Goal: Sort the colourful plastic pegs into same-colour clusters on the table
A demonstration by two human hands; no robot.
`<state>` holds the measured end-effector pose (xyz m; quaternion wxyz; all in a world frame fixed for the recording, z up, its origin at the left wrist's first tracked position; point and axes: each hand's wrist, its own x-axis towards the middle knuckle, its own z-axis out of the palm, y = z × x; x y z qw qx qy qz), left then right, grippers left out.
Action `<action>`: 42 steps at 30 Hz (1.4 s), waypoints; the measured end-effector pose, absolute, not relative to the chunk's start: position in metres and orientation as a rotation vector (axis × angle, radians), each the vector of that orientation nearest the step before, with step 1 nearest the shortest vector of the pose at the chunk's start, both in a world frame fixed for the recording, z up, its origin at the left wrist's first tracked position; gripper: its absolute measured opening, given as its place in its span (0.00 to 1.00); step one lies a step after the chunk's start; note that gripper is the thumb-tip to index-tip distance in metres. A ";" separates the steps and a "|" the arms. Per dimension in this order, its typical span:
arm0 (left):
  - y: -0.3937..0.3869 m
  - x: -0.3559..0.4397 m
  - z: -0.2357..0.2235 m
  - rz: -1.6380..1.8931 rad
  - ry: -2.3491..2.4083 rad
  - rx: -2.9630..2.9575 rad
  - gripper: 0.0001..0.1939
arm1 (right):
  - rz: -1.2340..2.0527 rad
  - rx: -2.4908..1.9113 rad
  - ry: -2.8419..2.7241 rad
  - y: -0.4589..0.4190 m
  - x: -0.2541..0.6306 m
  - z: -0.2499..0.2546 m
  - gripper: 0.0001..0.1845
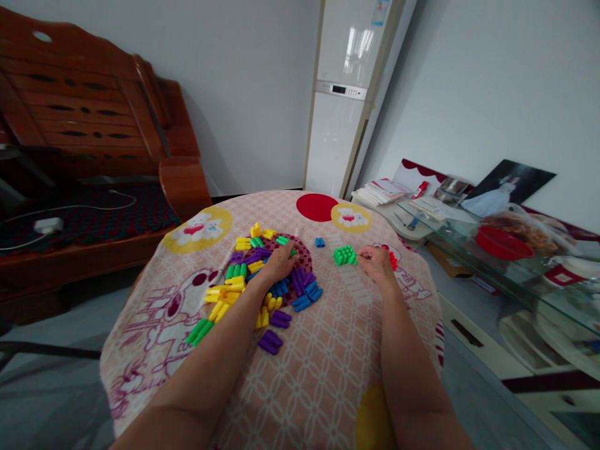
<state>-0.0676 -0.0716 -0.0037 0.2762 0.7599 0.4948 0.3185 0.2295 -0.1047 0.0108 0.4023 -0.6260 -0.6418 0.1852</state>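
Observation:
My left hand [280,262] reaches into a loose pile of plastic toy blocks, its fingers closed around a green block [293,252] that shows only in part. Just beyond its fingertips lies another green block [282,240]. Purple blocks [300,281], blue blocks [308,296] and yellow blocks [229,289] are spread around that hand and under the forearm. On the right, my right hand [377,265] pinches the near edge of a cluster of green blocks [344,255] standing on the cloth. Red blocks [392,260] show partly behind this hand.
A patterned cloth [323,375] covers the round table. One blue block [319,242] lies apart between the hands. To the right stands a glass-topped cabinet [473,250] with papers, a red bowl [504,242] and a photo. A wooden bench [89,119] is at left, a tall white appliance [335,137] behind.

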 end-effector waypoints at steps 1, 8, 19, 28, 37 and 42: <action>-0.071 -0.068 -0.004 0.864 1.316 1.971 0.15 | 0.463 -1.583 -1.637 -0.104 0.228 0.008 0.12; -0.076 -0.071 0.009 1.052 1.161 1.523 0.16 | 0.450 -1.577 -1.643 -0.099 0.228 0.001 0.13; -0.106 -0.052 0.044 0.883 0.837 1.240 0.32 | 0.623 -1.265 -1.808 -0.117 0.147 0.026 0.15; -0.096 -0.045 0.028 0.923 1.018 1.942 0.31 | 0.895 -1.121 -1.817 -0.127 0.113 0.028 0.15; -0.087 -0.046 0.025 0.960 1.286 1.957 0.28 | 1.186 -1.129 -1.700 -0.124 0.117 0.024 0.12; -0.089 -0.044 0.026 1.060 1.374 2.020 0.17 | 1.285 -1.183 -1.638 -0.123 0.118 0.025 0.11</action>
